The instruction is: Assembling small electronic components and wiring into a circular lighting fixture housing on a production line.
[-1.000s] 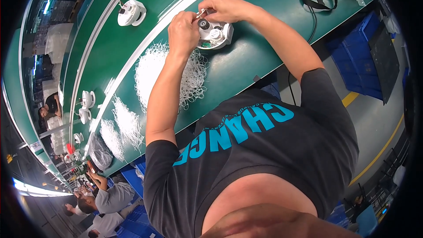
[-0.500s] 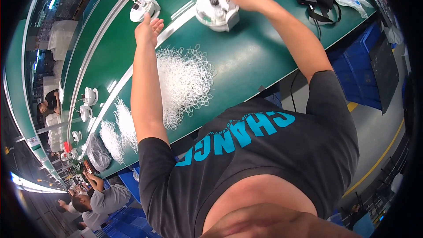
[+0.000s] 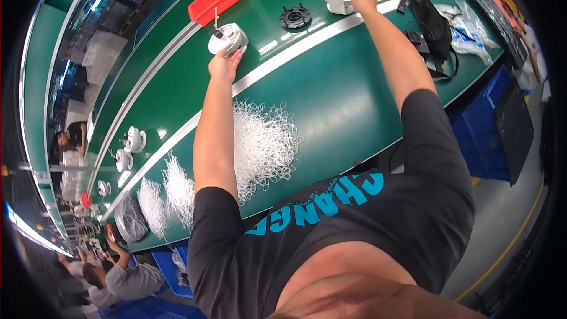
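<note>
My left hand [image 3: 225,67] reaches far out over the green bench, its fingers and thumb closed on the near edge of a round white plastic housing [image 3: 234,41] with a dark knob and a thin upright stem. Farther right, my right hand [image 3: 362,0] is closed at the right side of a similar white housing [image 3: 339,5], which stands beyond the white rail. Its fingertips are partly hidden. Between the two housings lies a black ring-shaped part [image 3: 295,18]. A heap of white looped ties [image 3: 266,149] lies beside my left forearm.
A red tray [image 3: 215,1] stands behind the left housing. More white housings [image 3: 135,140] and smaller tie heaps [image 3: 178,189] are along the left. A black bag [image 3: 426,20] and clear plastic bags [image 3: 469,38] lie right. A co-worker [image 3: 133,277] sits far left.
My right hand has moved the right housing from the near bench surface to beyond the white rail. My left hand, open below the left housing before, has closed on it. The view has shifted.
</note>
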Demonstrator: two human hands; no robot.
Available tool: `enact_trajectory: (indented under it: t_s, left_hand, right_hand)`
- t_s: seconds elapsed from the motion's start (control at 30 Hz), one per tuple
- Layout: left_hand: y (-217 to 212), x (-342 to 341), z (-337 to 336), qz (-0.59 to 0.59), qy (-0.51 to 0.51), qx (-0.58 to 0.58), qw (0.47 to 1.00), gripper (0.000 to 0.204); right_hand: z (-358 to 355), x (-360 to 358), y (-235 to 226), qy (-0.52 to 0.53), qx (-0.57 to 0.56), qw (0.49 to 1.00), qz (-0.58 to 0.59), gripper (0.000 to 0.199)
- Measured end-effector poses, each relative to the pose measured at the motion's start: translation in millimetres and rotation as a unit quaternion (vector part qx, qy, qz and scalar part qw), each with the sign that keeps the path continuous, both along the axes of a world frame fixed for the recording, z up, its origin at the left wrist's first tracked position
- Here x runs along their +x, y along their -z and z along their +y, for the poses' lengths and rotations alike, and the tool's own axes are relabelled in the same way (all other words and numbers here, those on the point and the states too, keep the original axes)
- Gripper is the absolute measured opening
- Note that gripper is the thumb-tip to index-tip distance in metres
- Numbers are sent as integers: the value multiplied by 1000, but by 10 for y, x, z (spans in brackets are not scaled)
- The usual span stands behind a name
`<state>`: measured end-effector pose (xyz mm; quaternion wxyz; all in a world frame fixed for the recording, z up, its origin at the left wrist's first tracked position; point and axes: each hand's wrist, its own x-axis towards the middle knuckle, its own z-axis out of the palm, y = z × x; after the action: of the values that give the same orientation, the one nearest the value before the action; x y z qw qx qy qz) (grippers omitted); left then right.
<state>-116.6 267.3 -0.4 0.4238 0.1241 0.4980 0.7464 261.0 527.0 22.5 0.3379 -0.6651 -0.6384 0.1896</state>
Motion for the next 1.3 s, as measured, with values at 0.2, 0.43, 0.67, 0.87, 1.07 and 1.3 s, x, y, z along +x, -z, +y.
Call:
enact_trajectory:
  t_s: [0.2, 0.43, 0.67, 0.87, 1.07, 1.3]
  left_hand:
    - [-84, 263, -65, 78, 8, -25, 997, 30]
    - [-332, 1247, -466, 129, 222, -47, 965, 33]
    - [-237, 1681, -802, 145, 327, -94, 929, 34]
    - [-98, 1725, -926, 102, 368, -174, 908, 28]
    - [29, 1720, -906, 101, 387, -178, 899, 27]
    - [100, 1424, -870, 273, 356, -222, 866, 35]
  right_hand:
    - [-810, 126, -109, 39, 168, 979, 105, 42]
    - [-1680, -394, 64, -413, -101, 843, 331, 51]
    - [-1794, -374, 398, -405, -158, 793, 427, 29]
    - [-1999, -378, 494, -437, -91, 796, 409, 24]
    - [-1934, -393, 578, -444, -103, 804, 383, 27]
    - [-1789, -404, 703, -416, -132, 823, 363, 26]
